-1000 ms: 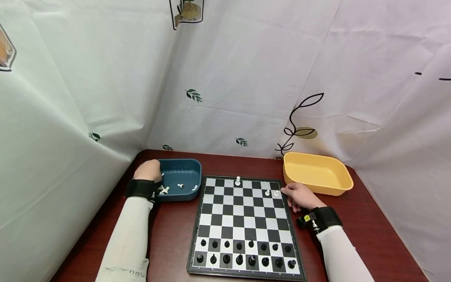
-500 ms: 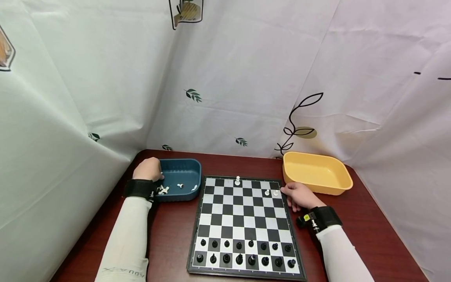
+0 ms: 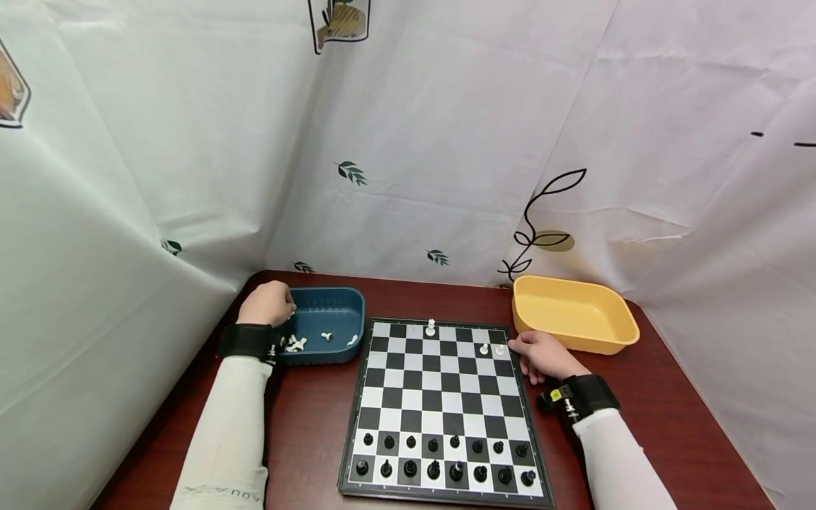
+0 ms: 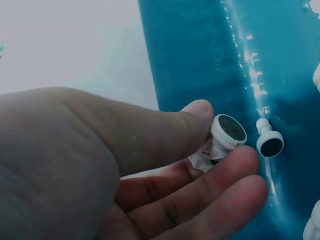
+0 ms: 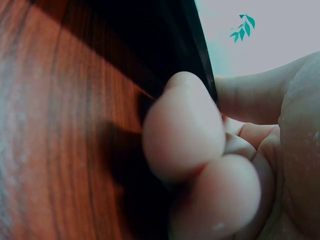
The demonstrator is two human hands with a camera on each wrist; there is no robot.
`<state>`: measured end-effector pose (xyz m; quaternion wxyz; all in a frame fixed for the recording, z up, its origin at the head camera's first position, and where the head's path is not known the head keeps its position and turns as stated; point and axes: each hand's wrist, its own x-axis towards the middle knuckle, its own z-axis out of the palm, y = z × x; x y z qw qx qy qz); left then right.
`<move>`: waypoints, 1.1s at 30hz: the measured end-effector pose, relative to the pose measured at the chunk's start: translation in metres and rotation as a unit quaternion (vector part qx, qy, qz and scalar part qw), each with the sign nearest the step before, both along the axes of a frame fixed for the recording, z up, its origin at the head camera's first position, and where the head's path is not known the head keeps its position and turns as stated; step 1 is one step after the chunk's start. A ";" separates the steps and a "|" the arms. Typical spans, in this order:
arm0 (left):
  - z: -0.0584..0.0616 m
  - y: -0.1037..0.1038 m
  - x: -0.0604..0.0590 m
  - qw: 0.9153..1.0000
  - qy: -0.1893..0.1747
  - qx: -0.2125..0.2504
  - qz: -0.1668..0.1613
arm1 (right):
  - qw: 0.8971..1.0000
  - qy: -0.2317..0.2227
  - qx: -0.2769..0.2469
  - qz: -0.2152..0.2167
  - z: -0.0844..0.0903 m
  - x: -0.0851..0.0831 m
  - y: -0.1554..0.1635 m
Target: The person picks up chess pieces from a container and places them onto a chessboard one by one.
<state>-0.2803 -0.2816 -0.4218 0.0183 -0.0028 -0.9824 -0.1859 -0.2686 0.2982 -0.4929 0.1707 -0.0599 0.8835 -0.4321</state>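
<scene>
In the left wrist view, my left hand (image 4: 165, 160) pinches a white chess piece (image 4: 225, 135) between thumb and fingers, its dark round base facing outward. Its kind is hidden by the fingers. That hand (image 3: 266, 304) is over the left end of the blue tray (image 3: 347, 359), where several white chess pieces (image 3: 296, 345) lie. A white pawn-like piece (image 4: 270, 142) lies just beyond the fingertips. My right hand (image 3: 550, 355) grips the right edge of the chessboard (image 3: 441, 380), thumb at the rim and fingers curled against its side (image 5: 165, 40).
Several black chess pieces (image 3: 433, 469) stand in two rows along the board's near side. At the far side are a taller white piece (image 3: 431, 328) and two small white ones, one a pawn (image 3: 484, 349). A yellow tray (image 3: 576, 315) sits behind my right hand.
My left hand has lifted slightly and shifted a little left and away over the blue tray. The right hand and the board stay put.
</scene>
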 end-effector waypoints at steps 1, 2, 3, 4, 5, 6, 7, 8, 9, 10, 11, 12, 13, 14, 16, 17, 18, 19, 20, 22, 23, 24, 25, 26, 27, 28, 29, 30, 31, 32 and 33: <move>0.000 0.000 0.000 1.000 0.002 -0.002 -0.001 | 1.000 0.000 0.000 0.000 0.000 0.000 0.000; 0.001 -0.001 0.000 1.000 0.006 -0.003 -0.002 | 1.000 0.000 0.001 -0.001 0.000 0.000 0.000; 0.001 -0.001 -0.001 1.000 0.010 -0.003 -0.003 | 1.000 -0.001 0.002 -0.001 0.000 0.000 -0.001; 0.002 -0.002 -0.001 1.000 0.014 -0.004 -0.004 | 1.000 -0.001 0.002 -0.001 0.000 0.000 -0.001; 0.002 -0.002 -0.001 1.000 0.018 -0.005 -0.006 | 1.000 -0.001 0.003 -0.001 0.000 0.000 -0.001; 0.002 -0.003 -0.002 1.000 0.022 -0.005 -0.007 | 1.000 -0.001 0.003 -0.002 0.000 0.000 -0.001; 0.002 -0.003 -0.002 1.000 0.025 -0.005 -0.009 | 1.000 -0.001 0.003 -0.002 0.000 0.000 -0.001; 0.003 -0.004 -0.002 1.000 0.028 -0.005 -0.011 | 1.000 -0.001 0.003 -0.002 0.001 0.000 -0.001; 0.003 -0.004 -0.003 0.999 0.031 -0.007 -0.013 | 1.000 -0.001 0.003 -0.002 0.001 0.000 -0.001; 0.003 -0.005 -0.003 0.999 0.034 -0.008 -0.015 | 1.000 -0.001 0.002 -0.002 0.001 0.000 -0.001; 0.003 -0.005 -0.003 0.999 0.037 -0.009 -0.016 | 1.000 -0.001 0.002 -0.002 0.000 -0.001 -0.001; 0.003 -0.005 -0.003 0.999 0.042 -0.011 -0.018 | 1.000 0.000 0.003 -0.002 0.000 -0.001 -0.001; 0.004 -0.005 -0.003 0.999 0.047 -0.011 -0.020 | 1.000 0.000 0.003 -0.001 0.000 -0.001 -0.001; 0.004 -0.005 -0.003 0.998 0.051 -0.012 -0.022 | 1.000 0.000 0.003 -0.001 0.000 -0.001 -0.001; 0.004 -0.004 -0.003 0.998 0.060 -0.011 -0.027 | 1.000 0.001 0.003 0.000 0.000 -0.001 0.000; 0.005 -0.003 -0.003 0.997 0.064 -0.009 -0.031 | 1.000 0.001 0.002 0.000 -0.001 -0.001 0.000; 0.005 -0.002 -0.002 0.997 0.068 -0.009 -0.034 | 1.000 0.002 0.002 0.000 -0.001 -0.001 0.000; 0.006 -0.002 -0.002 0.997 0.072 -0.007 -0.037 | 1.000 0.003 0.001 0.000 -0.001 -0.001 0.000; 0.007 -0.001 -0.002 0.996 0.075 -0.006 -0.039 | 1.000 0.003 0.001 0.000 -0.001 -0.001 0.000; 0.008 0.001 -0.001 0.996 0.082 -0.002 -0.046 | 1.000 0.004 0.001 -0.001 -0.001 0.000 0.000; 0.009 0.003 -0.001 0.995 0.086 0.000 -0.049 | 1.000 0.004 0.001 0.000 -0.001 0.000 0.000; 0.009 0.004 -0.001 0.995 0.089 0.003 -0.055 | 1.000 0.004 0.002 -0.001 -0.001 0.000 0.000; 0.010 0.006 -0.001 0.994 0.092 0.006 -0.060 | 1.000 0.004 0.003 0.000 -0.001 0.000 0.000; 0.011 0.007 -0.001 0.993 0.095 0.010 -0.066 | 1.000 0.004 0.002 0.000 -0.001 0.000 0.000; 0.011 0.009 -0.001 0.992 0.098 0.014 -0.073 | 1.000 0.004 0.002 0.000 -0.001 0.000 -0.001; 0.012 0.011 -0.001 0.991 0.101 0.018 -0.080 | 1.000 0.004 0.002 -0.001 -0.001 0.000 -0.001; 0.012 0.013 -0.001 0.990 0.104 0.022 -0.087 | 1.000 0.005 0.002 0.000 -0.001 0.000 -0.001; 0.013 0.015 -0.002 0.990 0.107 0.027 -0.093 | 1.000 0.005 0.002 -0.001 -0.001 0.000 -0.001; 0.013 0.017 -0.001 0.989 0.109 0.032 -0.097 | 1.000 0.006 0.001 -0.001 -0.001 0.000 -0.001; 0.014 0.019 -0.001 0.988 0.111 0.037 -0.100 | 1.000 0.005 -0.001 -0.002 -0.001 0.000 -0.001; 0.015 0.020 -0.001 0.988 0.111 0.042 -0.103 | 1.000 0.004 -0.002 -0.001 -0.001 0.000 -0.001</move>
